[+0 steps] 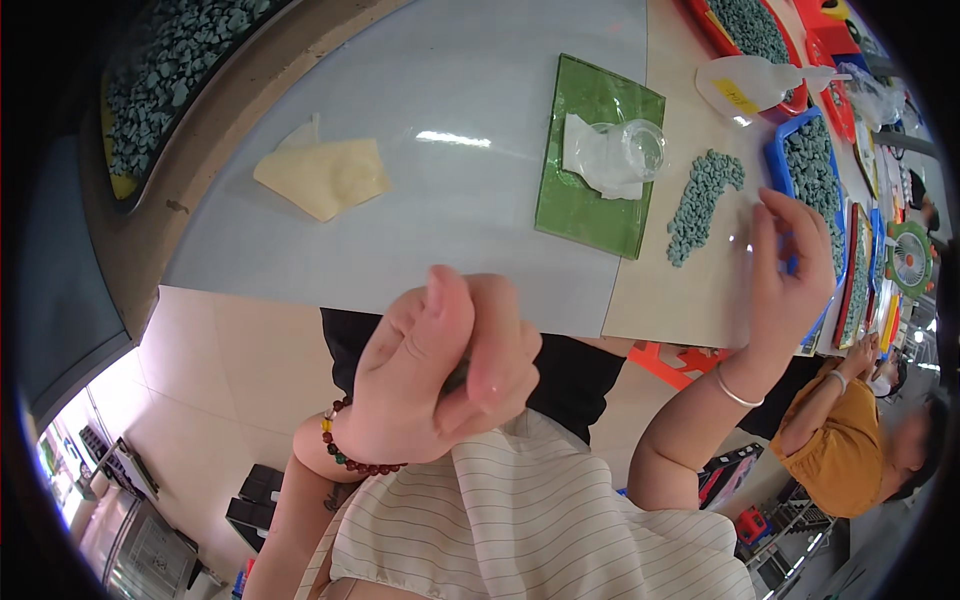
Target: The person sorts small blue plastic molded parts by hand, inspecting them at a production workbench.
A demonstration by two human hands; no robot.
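Observation:
My left hand, with a bead bracelet on the wrist, is held close over my striped top, its fingers curled into a loose fist. I cannot tell whether anything is inside it. My right hand, with a thin silver bangle, is raised with fingers apart and empty, at the near edge of a blue tray filled with grey-green stones. A curved pile of the same stones lies on the table just left of that hand.
A green glass plate carries white tissue and a clear glass cup. A yellowish cloth lies on the pale table mat. A squeeze bottle and red trays of stones stand farther back. Another person in a mustard top sits at the right.

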